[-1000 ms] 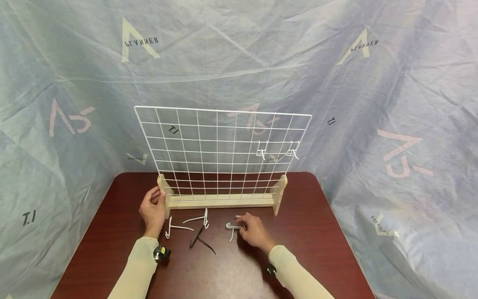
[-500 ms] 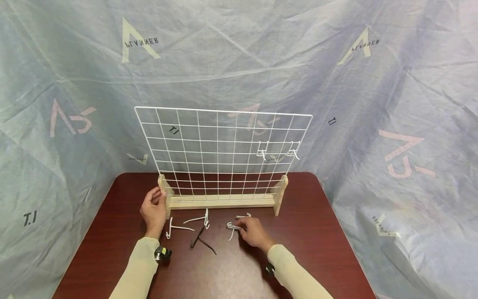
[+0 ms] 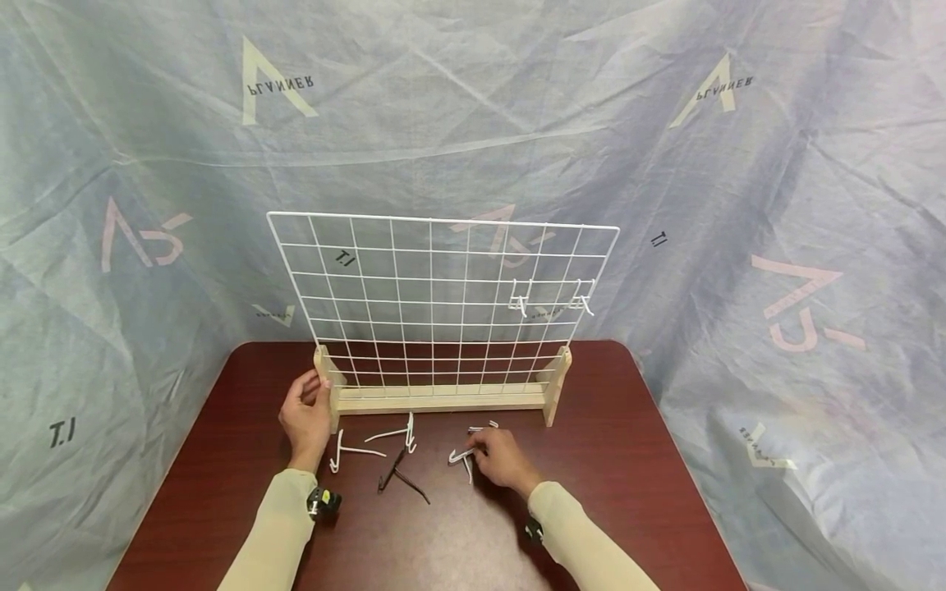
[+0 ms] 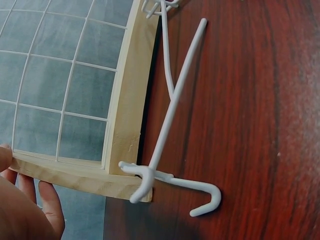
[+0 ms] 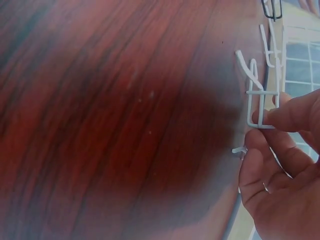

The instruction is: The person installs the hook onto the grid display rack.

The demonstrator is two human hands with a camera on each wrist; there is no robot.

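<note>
Right hand [image 3: 504,460]: I read it as a narrow pinch, thumb and fingertips closed on a held white hook [image 3: 461,457]. The hook is in front of the rack, right of the middle; its prong points toward the near edge of the table [image 3: 621,492]. I cannot tell whether it touches the surface. Just beyond the fingers lies a second white hook [image 3: 484,427], partly hidden.

Left hand [image 3: 305,414]: I read it as gripping the left upright [image 4: 85,185] of the wooden stand, thumb on one side, fingers on the other.

Inboard of the left hand, two loose items lie on the table: a near white hook [image 3: 340,451] beside the upright and a far white hook [image 3: 409,433] close to the stand's crossbar [image 3: 443,399]. A black hook [image 3: 397,474] lies nearer the person; its upper end meets the far white hook in my head view, contact uncertain.

The stand carries a white wire grid [image 3: 431,302]. Two hooks hang toward its right side: an inner hung hook [image 3: 521,301] and an outer hung hook [image 3: 582,302]. Behind the table, I see a grey-blue printed cloth [image 3: 813,180].
</note>
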